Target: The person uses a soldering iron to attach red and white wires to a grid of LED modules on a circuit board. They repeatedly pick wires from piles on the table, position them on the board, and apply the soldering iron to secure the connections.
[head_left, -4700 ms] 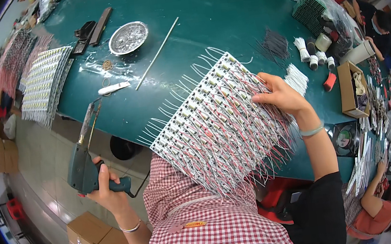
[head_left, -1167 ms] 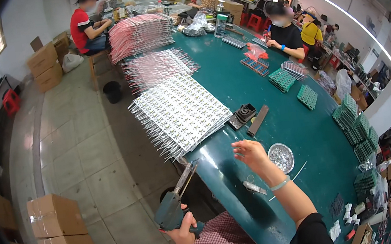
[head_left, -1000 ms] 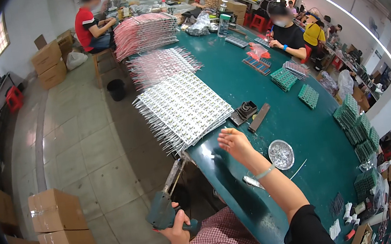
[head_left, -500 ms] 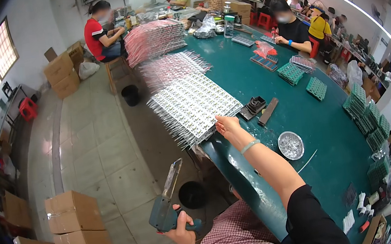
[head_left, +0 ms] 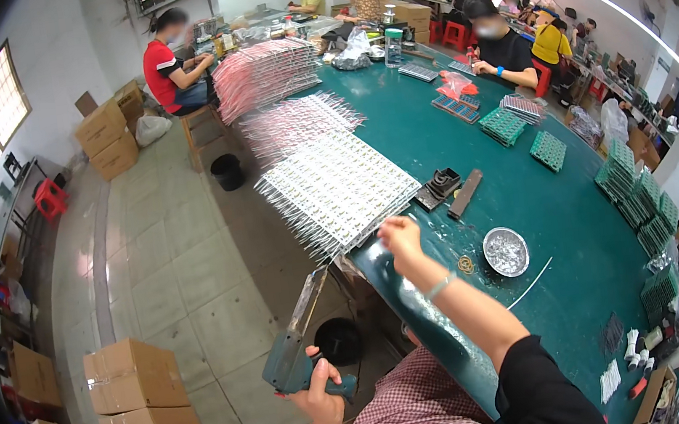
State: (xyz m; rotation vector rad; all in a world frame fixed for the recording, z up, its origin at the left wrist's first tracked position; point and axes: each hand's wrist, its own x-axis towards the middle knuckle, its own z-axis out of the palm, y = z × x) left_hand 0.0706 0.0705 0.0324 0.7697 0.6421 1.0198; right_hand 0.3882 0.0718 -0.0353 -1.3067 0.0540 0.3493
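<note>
In my left hand (head_left: 321, 396) is a dark green pistol-grip power tool (head_left: 288, 362), my fingers wrapped round its handle. Its long, narrow metal blade (head_left: 308, 300) points up toward the near-left edge of a stack of white sheets (head_left: 340, 182) printed with small repeated marks. Thin pale strips stick out along that stack's left side. Beside the stack's near-right corner is my right hand (head_left: 403, 242), fingers curled and drawn together. Whatever they may pinch is too small to see. The blade tip comes close to the strips; contact cannot be made out.
On the green table (head_left: 463, 324) are a metal bowl of small clear bits (head_left: 505, 252), a dark metal block (head_left: 438, 190) and a flat bar (head_left: 465, 194). Reddish stacks (head_left: 268, 77) stand farther back. A black bucket (head_left: 338, 341) and cartons (head_left: 135, 377) are on the floor. Several people sit around.
The tool in my left hand has moved up and right, its blade tip closer to the white stack. My right hand has shifted slightly back from the stack's corner, uncovering a coiled tan loop on the table.
</note>
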